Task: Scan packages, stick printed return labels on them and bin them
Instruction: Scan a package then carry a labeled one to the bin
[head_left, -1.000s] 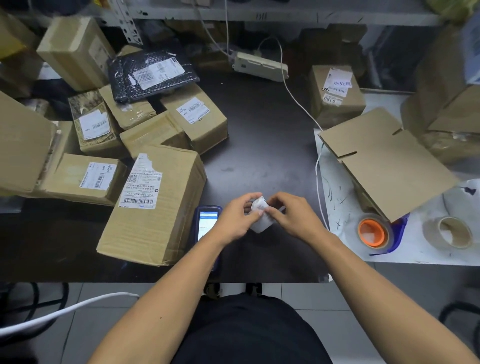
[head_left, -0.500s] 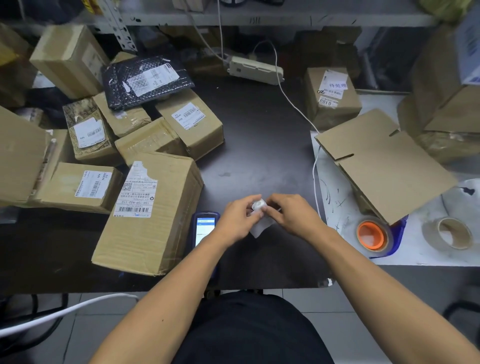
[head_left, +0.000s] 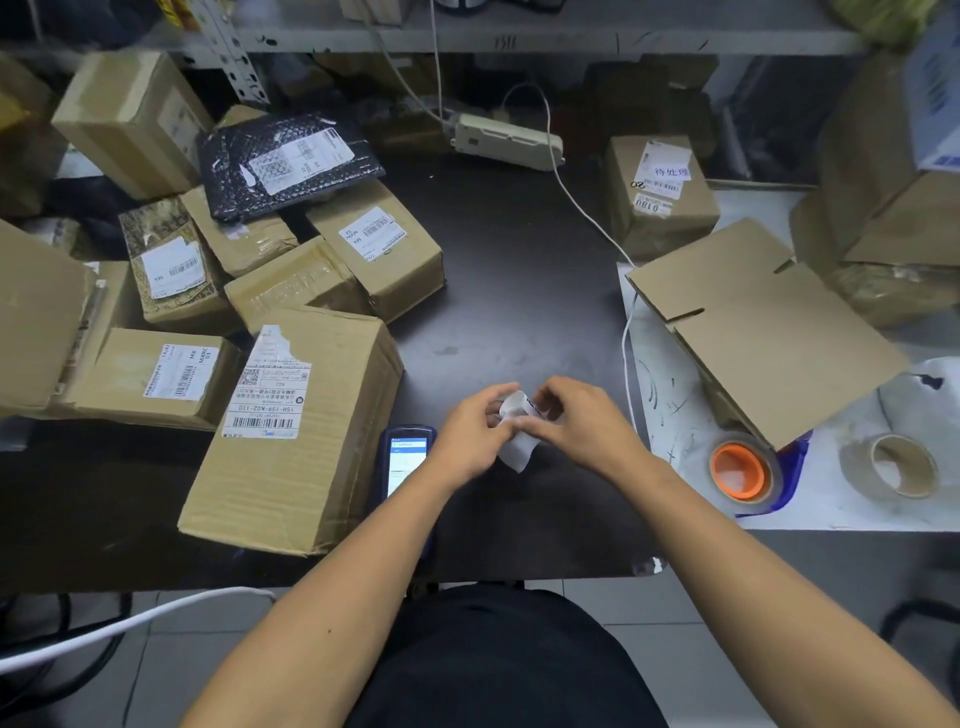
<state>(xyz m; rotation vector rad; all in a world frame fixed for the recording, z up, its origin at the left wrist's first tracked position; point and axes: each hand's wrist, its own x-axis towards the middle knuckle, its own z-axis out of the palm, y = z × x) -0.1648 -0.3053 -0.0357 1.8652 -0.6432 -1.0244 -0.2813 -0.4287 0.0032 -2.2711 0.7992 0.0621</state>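
Observation:
A small white printed label (head_left: 518, 448) is held above the dark table (head_left: 509, 270) near its front edge. My left hand (head_left: 475, 434) pinches the label's left side and my right hand (head_left: 582, 423) pinches its curled top right corner. A handheld scanner (head_left: 404, 460) with a lit screen lies just left of my left wrist. A large cardboard package (head_left: 311, 426) with a torn white shipping label lies left of the scanner. Several smaller labelled packages (head_left: 382, 244) and a black bubble mailer (head_left: 285, 161) are piled at the back left.
A folded cardboard sheet (head_left: 763, 327) leans over the white side table (head_left: 670, 415) on the right, beside an orange-cored tape roll (head_left: 740, 470) and a pale tape roll (head_left: 901, 465). A labelled box (head_left: 660, 197) and a power strip (head_left: 506, 140) sit at the back.
Both hands stay together on the label; its top corner has curled up further between the fingers. The camera has shifted slightly.

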